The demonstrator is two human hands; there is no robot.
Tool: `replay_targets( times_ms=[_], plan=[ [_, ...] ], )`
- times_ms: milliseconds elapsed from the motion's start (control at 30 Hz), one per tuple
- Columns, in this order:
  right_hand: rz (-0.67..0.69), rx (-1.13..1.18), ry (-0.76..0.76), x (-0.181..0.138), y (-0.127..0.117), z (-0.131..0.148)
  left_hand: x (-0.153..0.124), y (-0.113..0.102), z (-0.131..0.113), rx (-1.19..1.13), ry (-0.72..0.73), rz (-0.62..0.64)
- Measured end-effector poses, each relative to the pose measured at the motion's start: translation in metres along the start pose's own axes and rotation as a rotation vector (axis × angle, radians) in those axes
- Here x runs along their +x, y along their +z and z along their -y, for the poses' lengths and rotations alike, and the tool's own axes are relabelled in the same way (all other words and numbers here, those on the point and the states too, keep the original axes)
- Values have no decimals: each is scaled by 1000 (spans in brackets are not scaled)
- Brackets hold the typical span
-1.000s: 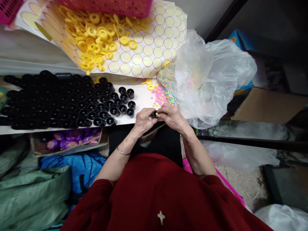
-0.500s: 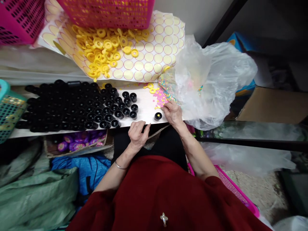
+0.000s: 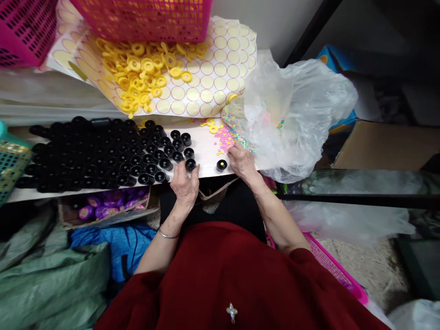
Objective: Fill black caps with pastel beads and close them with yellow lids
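My left hand [image 3: 184, 182] is at the shelf's front edge with its fingers closed round a black cap [image 3: 190, 164], the nearest of several black caps [image 3: 103, 153] crowding the left of the white shelf [image 3: 205, 145]. My right hand [image 3: 242, 161] rests among small pink and pastel beads [image 3: 227, 136] beside the clear plastic bag [image 3: 292, 114], fingers curled in a pinch on something too small to name. Between my hands stands one black cap with a yellow centre [image 3: 222, 165].
Yellow rings [image 3: 144, 75] lie heaped on a sheet of round stickers [image 3: 213, 78] at the back. Pink baskets [image 3: 144, 18] stand behind, a teal basket [image 3: 10, 160] at left. Cardboard box [image 3: 385, 146] to the right; green and blue sacks [image 3: 51, 270] below.
The cap with the yellow centre left my hands and now stands on the shelf. My left hand dropped, then reached up to a black cap. My right hand moved to the beads.
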State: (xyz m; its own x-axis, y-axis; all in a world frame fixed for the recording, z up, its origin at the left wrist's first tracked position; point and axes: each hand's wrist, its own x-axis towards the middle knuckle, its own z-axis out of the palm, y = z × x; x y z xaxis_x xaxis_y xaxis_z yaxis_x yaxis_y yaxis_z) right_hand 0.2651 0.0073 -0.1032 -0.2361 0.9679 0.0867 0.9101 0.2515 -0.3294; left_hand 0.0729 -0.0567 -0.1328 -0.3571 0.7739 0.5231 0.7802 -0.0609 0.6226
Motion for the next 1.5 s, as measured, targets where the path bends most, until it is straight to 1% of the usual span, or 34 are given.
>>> replay_targets(
  times_ms=[100,200,267,333,400,467,633,800,967,1133,1233,1300,1367,1433,1500],
  plan=[
    [-11,34,19,1,0,-2,0,2,-7,-84,57,72],
    [-77,198,10,-2,-4,-1,2,8,-14,-199,66,190],
    [-126,326,-64,-4,-10,4,3,12,-17,-249,48,237],
    [-132,386,-187,-7,-18,13,5,15,-19,-281,24,246],
    [-99,348,-293,-7,-24,24,5,18,-19,-301,-3,248],
    [-47,242,-352,-6,-29,34,5,19,-18,-308,-24,256],
    [63,-12,-415,-1,-32,50,3,19,-17,-314,-9,253],
    [104,-128,-448,1,-29,56,3,18,-17,-323,35,226],
    [127,-152,-457,2,-29,60,2,19,-15,-295,54,234],
    [163,-195,-448,2,-32,71,1,19,-15,-288,61,241],
    [182,-164,-440,3,-34,74,1,20,-15,-283,54,227],
    [178,-83,-431,5,-34,67,1,20,-15,-278,51,227],
    [142,69,-404,9,-31,52,2,20,-14,-273,48,232],
    [52,246,-312,15,-27,32,2,20,-14,-277,40,232],
    [-56,364,-166,20,-21,12,3,19,-12,-296,27,217]
  ],
)
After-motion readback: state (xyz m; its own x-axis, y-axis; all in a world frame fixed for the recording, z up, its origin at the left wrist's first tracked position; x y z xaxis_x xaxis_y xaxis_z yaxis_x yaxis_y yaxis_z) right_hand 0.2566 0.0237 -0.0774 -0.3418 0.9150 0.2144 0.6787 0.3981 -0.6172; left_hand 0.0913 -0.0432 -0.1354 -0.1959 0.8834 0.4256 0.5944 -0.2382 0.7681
